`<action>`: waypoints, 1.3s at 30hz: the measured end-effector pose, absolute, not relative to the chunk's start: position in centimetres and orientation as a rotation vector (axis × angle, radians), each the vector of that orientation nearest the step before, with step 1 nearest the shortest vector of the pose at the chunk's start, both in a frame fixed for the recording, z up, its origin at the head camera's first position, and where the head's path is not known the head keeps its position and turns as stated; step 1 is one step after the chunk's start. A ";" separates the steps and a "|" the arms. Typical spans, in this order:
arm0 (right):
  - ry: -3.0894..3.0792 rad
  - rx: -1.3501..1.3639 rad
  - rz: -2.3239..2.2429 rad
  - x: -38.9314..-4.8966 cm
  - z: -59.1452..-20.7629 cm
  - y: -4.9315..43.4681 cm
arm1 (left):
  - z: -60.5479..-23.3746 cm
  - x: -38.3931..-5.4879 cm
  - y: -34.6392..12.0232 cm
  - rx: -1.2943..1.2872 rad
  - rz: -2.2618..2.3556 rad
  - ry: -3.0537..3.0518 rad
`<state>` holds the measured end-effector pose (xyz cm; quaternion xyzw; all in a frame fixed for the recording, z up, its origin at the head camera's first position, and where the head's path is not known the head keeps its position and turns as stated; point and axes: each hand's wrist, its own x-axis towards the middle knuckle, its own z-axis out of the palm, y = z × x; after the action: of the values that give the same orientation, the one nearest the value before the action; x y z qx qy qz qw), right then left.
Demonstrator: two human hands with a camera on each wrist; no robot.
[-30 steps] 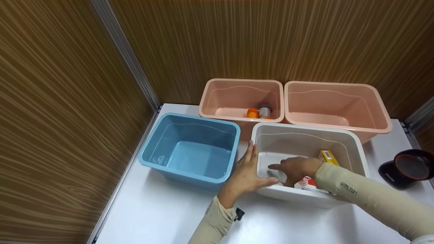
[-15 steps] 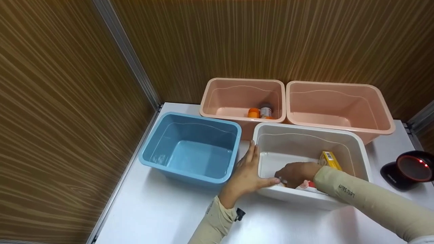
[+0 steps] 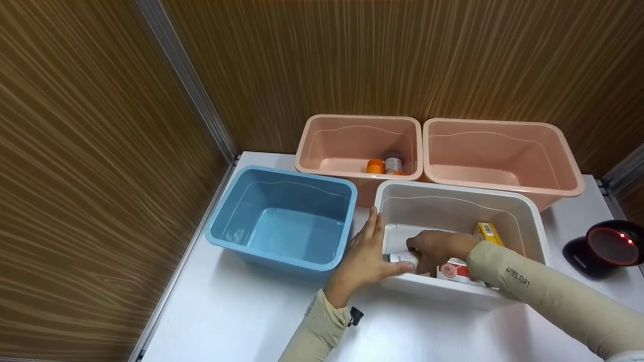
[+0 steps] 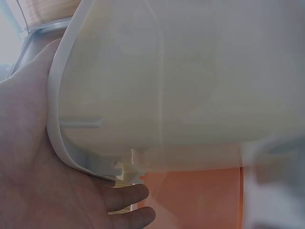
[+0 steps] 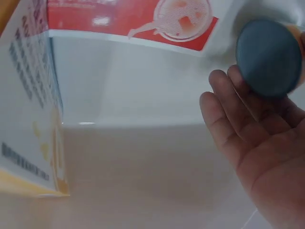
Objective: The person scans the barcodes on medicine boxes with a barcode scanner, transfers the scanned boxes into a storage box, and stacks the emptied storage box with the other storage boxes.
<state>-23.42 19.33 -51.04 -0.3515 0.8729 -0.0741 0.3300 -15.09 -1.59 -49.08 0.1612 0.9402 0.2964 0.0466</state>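
Note:
My left hand (image 3: 359, 261) rests spread against the left front corner of a white plastic bin (image 3: 455, 289). Its thumb reaches over the front rim, and its fingers lie fairly straight along the outside. Inside this bin, my right hand (image 3: 435, 249) holds a small bottle (image 3: 404, 259) with a white label. The right wrist view shows a dark grey cap (image 5: 269, 58) against the right hand's fingers; the bottle's body is mostly cut off there. Beside that hand lie a red and white box (image 3: 455, 270) and a yellow box (image 3: 487, 232), both partly covered by the arm.
A blue bin (image 3: 282, 264) stands left. Behind are two pink bins: the left one (image 3: 362, 120) contains an orange-capped bottle (image 3: 375, 166) and a white container (image 3: 393, 165); the other (image 3: 498, 125) is at right. A black scanner (image 3: 604, 249) sits right on the white table (image 3: 226, 311).
My right hand has dipped toward the bin's front and taken hold of the bottle, whose white label now shows. The scanner's red lights have come on. My left hand stays put.

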 end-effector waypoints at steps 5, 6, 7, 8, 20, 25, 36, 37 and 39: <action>2.361 -0.953 -0.303 -23.9 -49.8 20.2 | -49.1 -15.1 -1.5 0.483 0.919 2.862; 2.377 -0.970 -0.328 -23.9 -49.6 20.4 | -49.1 -15.0 -1.5 0.479 0.921 2.858; 2.395 -0.981 -0.352 -24.0 -49.3 20.7 | -49.1 -15.1 -1.4 0.476 0.917 2.855; 2.414 -0.984 -0.369 -24.1 -49.0 20.9 | -49.0 -15.1 -1.4 0.473 0.906 2.855; 2.553 -0.954 -0.549 -24.5 -45.7 23.8 | -49.0 -15.1 -1.3 0.477 0.915 2.844; 2.581 -0.982 -0.715 -24.3 -44.3 24.7 | -49.1 -15.1 -1.4 0.482 0.900 2.854; 2.491 -0.790 -1.195 -23.3 -41.3 26.4 | -49.0 -15.2 -1.4 0.477 0.877 2.868; 2.484 -0.775 -1.217 -23.0 -40.6 26.4 | -49.0 -15.3 -1.4 0.474 0.871 2.867; 2.470 -0.756 -1.272 -22.4 -39.4 26.7 | -49.1 -15.2 -1.4 0.463 0.879 2.859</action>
<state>-22.39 26.66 -39.42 -0.2602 0.8506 -0.4378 0.1308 -15.21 -1.43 -49.06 0.1529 0.9430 0.2899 0.0572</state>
